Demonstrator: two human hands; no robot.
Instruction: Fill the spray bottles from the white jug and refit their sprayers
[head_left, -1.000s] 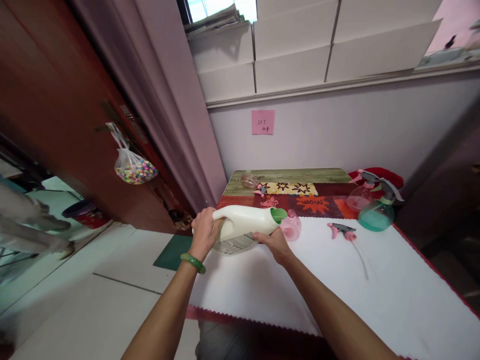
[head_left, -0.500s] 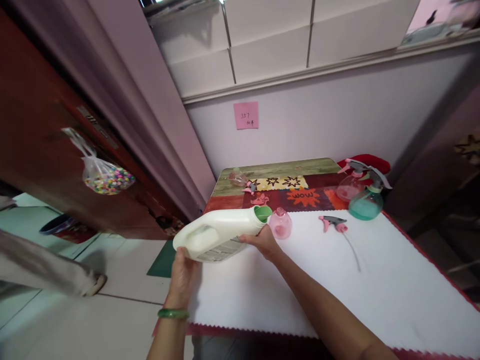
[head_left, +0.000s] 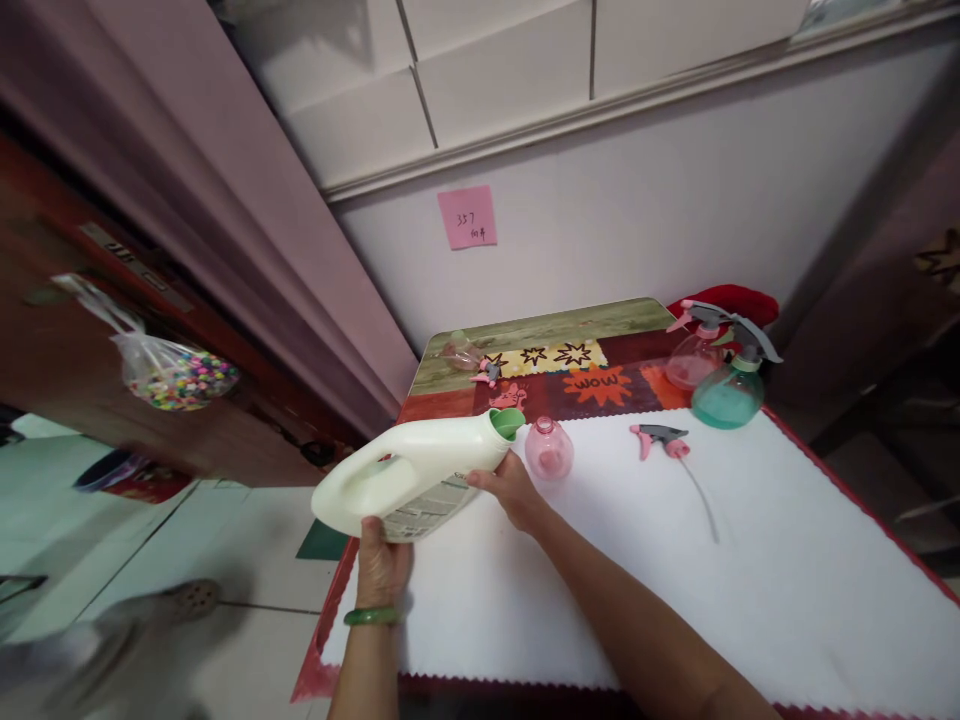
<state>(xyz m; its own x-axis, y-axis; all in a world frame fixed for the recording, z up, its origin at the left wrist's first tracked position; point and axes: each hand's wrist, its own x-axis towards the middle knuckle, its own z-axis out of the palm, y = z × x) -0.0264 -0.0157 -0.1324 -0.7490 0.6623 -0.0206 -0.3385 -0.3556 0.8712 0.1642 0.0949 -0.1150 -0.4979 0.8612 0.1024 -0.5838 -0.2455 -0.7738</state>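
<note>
Both my hands hold a white detergent jug [head_left: 409,455] with a green pouring spout [head_left: 508,424], tilted on its side above the table. My left hand [head_left: 382,560] is closed under its base end, thumb on the near side. Around the underside of the neck, my right hand [head_left: 510,490] grips it near the spout. Just right of the spout stands a pink spray bottle body [head_left: 550,450] without its head, its mouth open. A grey and pink spray head [head_left: 661,440] with a thin tube lies further right on the white cloth.
A green spray bottle [head_left: 729,400] and a pink spray bottle [head_left: 694,358] stand at the table's right back. Another clear bottle [head_left: 461,352] lies at the left back. A bag of coloured beads [head_left: 180,375] hangs on the door; a person's blurred foot [head_left: 196,597] is on the floor.
The jug's base end has dropped slightly, and its spout is a little farther from the pink bottle. My left hand sits farther in along the jug's underside. The person's leg at left has moved.
</note>
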